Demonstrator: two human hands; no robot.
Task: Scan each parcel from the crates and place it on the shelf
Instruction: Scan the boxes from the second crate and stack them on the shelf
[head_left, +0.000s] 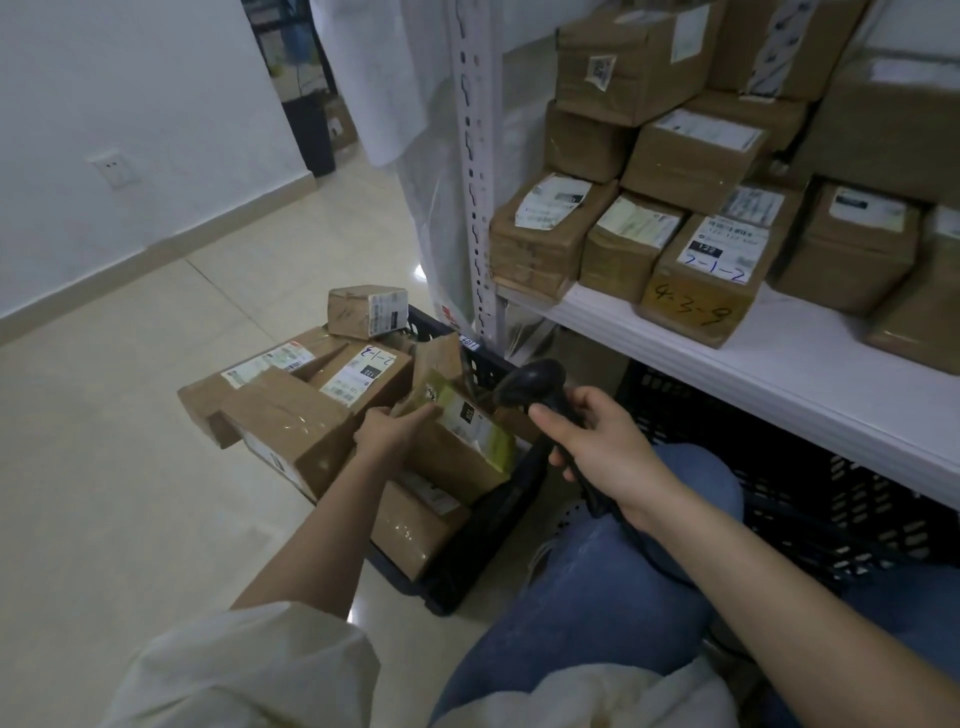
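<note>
Fingers (415, 415) of the left hand (387, 428) curl over the near upper edge of a tilted parcel (457, 441) that rests on the heap in the black crate (488, 540), its long axis running from ten o'clock to four o'clock and its label (470, 418) facing up. At three o'clock from it, just beside, the right hand (597, 441) is wrapped tight round the scanner (540, 384), whose head points toward that label. Farther out, at one o'clock and above, lies the shelf (779, 364), nearer the right arm.
</note>
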